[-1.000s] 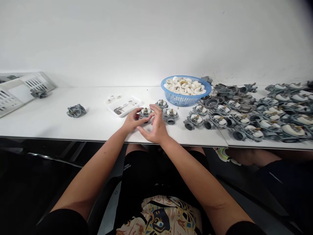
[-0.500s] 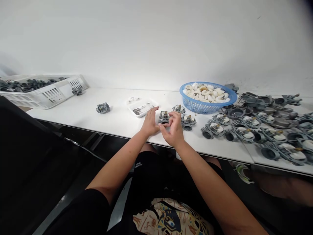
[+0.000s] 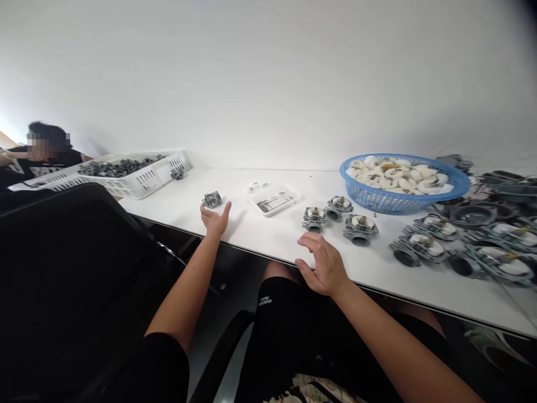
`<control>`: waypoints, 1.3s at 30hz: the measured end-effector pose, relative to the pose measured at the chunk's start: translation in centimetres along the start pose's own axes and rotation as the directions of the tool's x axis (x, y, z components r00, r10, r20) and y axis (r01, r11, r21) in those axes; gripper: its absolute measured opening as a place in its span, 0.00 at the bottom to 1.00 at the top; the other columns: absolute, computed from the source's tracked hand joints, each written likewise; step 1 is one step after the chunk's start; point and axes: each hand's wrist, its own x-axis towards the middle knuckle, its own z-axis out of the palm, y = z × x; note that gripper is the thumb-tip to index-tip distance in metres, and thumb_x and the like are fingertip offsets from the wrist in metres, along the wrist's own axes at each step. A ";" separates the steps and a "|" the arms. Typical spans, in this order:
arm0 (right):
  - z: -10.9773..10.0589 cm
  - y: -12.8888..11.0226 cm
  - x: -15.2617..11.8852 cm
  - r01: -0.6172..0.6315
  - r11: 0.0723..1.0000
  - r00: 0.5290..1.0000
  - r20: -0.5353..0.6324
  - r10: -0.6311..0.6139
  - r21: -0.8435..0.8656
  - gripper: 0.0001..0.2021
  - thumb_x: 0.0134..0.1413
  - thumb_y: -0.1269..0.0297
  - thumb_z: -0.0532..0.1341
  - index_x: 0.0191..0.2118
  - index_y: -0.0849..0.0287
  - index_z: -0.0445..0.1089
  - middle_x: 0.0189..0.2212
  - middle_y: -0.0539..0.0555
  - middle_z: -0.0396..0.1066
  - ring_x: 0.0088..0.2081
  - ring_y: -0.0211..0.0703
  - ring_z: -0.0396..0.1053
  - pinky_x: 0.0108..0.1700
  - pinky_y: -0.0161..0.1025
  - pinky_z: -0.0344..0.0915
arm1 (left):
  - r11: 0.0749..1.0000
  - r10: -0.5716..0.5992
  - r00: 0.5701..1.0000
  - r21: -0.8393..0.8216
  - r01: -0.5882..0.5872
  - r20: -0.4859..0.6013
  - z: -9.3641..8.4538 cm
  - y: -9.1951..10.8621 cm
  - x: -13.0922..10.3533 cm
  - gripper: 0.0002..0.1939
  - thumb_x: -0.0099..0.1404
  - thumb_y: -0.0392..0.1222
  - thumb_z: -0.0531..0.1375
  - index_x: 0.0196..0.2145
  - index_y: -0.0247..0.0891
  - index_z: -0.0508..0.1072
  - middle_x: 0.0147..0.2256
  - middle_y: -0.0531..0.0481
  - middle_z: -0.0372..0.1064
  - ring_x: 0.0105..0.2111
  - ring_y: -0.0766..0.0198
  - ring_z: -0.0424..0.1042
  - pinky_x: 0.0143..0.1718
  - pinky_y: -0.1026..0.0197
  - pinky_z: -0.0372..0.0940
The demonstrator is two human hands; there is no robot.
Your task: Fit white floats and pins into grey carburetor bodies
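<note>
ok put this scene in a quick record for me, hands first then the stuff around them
left hand: open, at the lone grey part; contact unclear
right hand: open, holding nothing, nearest the three grey parts with white inserts
white tray: holds thin pieces
blue basket: heaped with white pieces
white crate: holds many grey parts
background: a person at far left

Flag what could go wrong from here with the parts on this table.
The left hand, open right beside a carburetor, might nudge it askew. The white floats heaped in the blue basket could spill if it is bumped. The tiny loose piece on the table near the basket could be brushed away and lost.
</note>
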 end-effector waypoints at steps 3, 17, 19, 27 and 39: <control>1.3 -1.2 -0.8 -0.037 0.997 0.994 0.109 0.029 0.064 0.13 0.65 0.64 0.59 0.54 0.58 0.63 0.46 0.60 0.72 0.48 0.51 0.71 0.46 0.45 0.70 | 0.998 -0.016 1.000 0.064 0.014 0.024 -0.6 -1.0 4.2 0.60 0.59 0.64 0.67 0.70 0.29 0.37 0.69 0.23 0.41 0.73 0.36 0.37 0.72 0.38 0.40; 14.3 -12.1 -7.2 -0.857 -0.515 0.067 0.993 -0.094 0.009 0.57 0.50 0.17 0.33 0.61 0.64 0.65 0.58 0.70 0.66 0.37 0.47 0.75 0.38 0.44 0.71 | 0.998 0.045 0.993 0.059 -0.038 -0.109 0.2 -1.5 7.9 0.54 0.48 0.41 0.72 0.69 0.42 0.52 0.56 0.39 0.63 0.61 0.43 0.62 0.65 0.41 0.56; 14.7 -11.6 -6.5 -0.791 -0.610 0.089 0.979 -0.184 -0.042 0.57 0.47 0.16 0.33 0.55 0.64 0.68 0.55 0.68 0.68 0.38 0.50 0.76 0.39 0.46 0.71 | 1.000 0.019 0.993 -0.011 -0.021 -0.112 -0.3 -1.3 6.5 0.55 0.46 0.41 0.73 0.68 0.45 0.53 0.53 0.42 0.64 0.58 0.45 0.66 0.63 0.41 0.60; 17.2 -15.7 -2.0 -0.630 -0.776 0.176 0.975 -0.138 0.004 0.59 0.46 0.17 0.26 0.53 0.60 0.72 0.43 0.64 0.76 0.45 0.58 0.75 0.46 0.54 0.72 | 0.962 -0.113 0.990 -0.259 0.089 -0.079 1.7 0.5 1.7 0.40 0.51 0.50 0.73 0.58 0.43 0.61 0.49 0.44 0.66 0.46 0.54 0.75 0.52 0.49 0.70; 15.7 -17.0 -1.2 -0.629 -0.697 0.063 0.915 0.397 0.346 0.32 0.35 0.36 0.76 0.35 0.59 0.70 0.33 0.53 0.72 0.34 0.45 0.72 0.41 0.43 0.70 | 0.926 -0.117 0.985 -0.371 0.061 -0.128 2.8 1.4 1.4 0.13 0.70 0.44 0.52 0.51 0.41 0.62 0.43 0.47 0.68 0.34 0.67 0.73 0.32 0.67 0.67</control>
